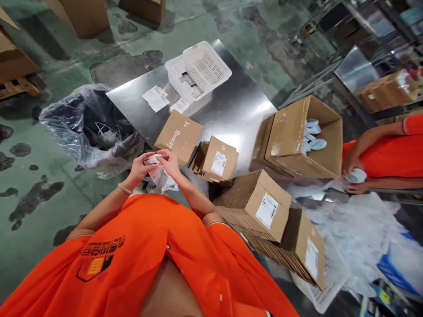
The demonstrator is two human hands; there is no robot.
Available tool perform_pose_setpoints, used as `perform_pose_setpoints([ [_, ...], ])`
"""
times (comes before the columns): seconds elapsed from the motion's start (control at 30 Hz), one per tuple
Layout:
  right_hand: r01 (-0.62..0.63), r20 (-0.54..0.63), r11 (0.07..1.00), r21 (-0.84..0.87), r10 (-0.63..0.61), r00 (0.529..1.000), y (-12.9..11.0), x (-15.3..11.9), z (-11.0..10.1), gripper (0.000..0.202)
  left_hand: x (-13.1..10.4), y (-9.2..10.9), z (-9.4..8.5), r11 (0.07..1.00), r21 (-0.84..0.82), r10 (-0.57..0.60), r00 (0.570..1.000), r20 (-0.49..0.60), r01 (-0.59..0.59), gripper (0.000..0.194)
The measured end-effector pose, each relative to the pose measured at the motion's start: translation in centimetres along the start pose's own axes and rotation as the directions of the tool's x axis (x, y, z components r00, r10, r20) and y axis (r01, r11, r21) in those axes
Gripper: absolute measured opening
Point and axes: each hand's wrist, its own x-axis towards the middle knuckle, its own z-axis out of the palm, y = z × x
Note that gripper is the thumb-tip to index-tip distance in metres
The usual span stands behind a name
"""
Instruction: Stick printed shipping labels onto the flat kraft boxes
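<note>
Both hands meet in front of my chest, beside the metal table's near edge. My left hand and my right hand pinch a small white label or packet with printing on it. Below them hangs a clear plastic bag with something reddish at its left; whether a finger holds it is hidden. Just beyond my right hand, a brown "beauty" carton lies on the table. To its right is a stack of flat cartons with a white label on top.
A lined waste bin stands left of the table. White baskets and papers lie at the back. Right are labelled carton stacks, an open box, plastic wrap and a co-worker's orange sleeve.
</note>
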Motion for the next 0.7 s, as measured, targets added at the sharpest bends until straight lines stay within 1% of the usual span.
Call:
perform_pose_setpoints([
  [0.07,0.012,0.009,1.0,-0.025,-0.011,1.0,0.3,-0.2,-0.5,0.019,0.2,0.4,0.0,0.999,0.051,-0.011,1.0,0.011,0.01,0.072],
  [0.1,0.038,-0.001,0.997,-0.063,-0.038,0.999,0.5,-0.5,-0.8,0.017,0.6,0.6,0.0,0.997,0.072,-0.024,0.999,0.028,0.022,0.068],
  [0.17,0.124,-0.053,0.974,-0.189,-0.136,0.989,1.1,-1.2,-1.5,0.01,1.4,1.2,0.2,0.991,0.128,-0.049,0.996,0.077,0.039,0.065],
  [0.2,0.171,-0.079,0.948,-0.267,-0.199,0.977,1.4,-1.7,-1.8,0.008,1.8,1.4,0.3,0.986,0.162,-0.054,0.994,0.094,0.039,0.064],
  [0.27,0.245,-0.106,0.877,-0.413,-0.313,0.944,2.1,-2.6,-2.3,0.012,2.6,1.6,0.7,0.974,0.224,-0.06,0.992,0.114,0.033,0.064],
  [0.33,0.274,-0.124,0.819,-0.504,-0.383,0.916,2.4,-3.0,-2.7,0.017,3.4,1.3,1.2,0.967,0.252,-0.079,0.987,0.139,0.042,0.065],
  [0.37,0.268,-0.149,0.805,-0.53,-0.399,0.905,2.3,-2.8,-3.1,0.018,3.7,1.0,1.4,0.966,0.253,-0.103,0.981,0.161,0.06,0.065],
  [0.4,0.244,-0.187,0.8,-0.548,-0.402,0.896,2.1,-2.3,-3.6,0.018,4.0,0.6,1.6,0.964,0.25,-0.139,0.971,0.194,0.088,0.064],
  [0.47,0.159,-0.273,0.804,-0.573,-0.371,0.888,1.0,-0.4,-5.0,0.016,4.3,-0.4,1.9,0.958,0.237,-0.228,0.934,0.276,0.164,0.061],
  [0.53,0.044,-0.357,0.803,-0.594,-0.312,0.881,-0.5,2.7,-6.9,0.013,4.4,-1.3,2.2,0.947,0.207,-0.304,0.891,0.337,0.244,0.06],
  [0.57,-0.012,-0.389,0.798,-0.603,-0.281,0.877,-1.3,4.4,-7.9,0.012,4.4,-1.8,2.3,0.943,0.185,-0.327,0.879,0.348,0.277,0.061],
  [0.63,-0.115,-0.432,0.773,-0.624,-0.219,0.875,-2.5,7.5,-9.5,0.012,4.3,-2.7,2.4,0.937,0.145,-0.349,0.873,0.34,0.318,0.063],
  [0.7,-0.206,-0.458,0.735,-0.646,-0.158,0.875,-3.1,9.6,-10.4,0.014,4.2,-3.6,2.0,0.932,0.149,-0.362,0.869,0.336,0.33,0.065],
])
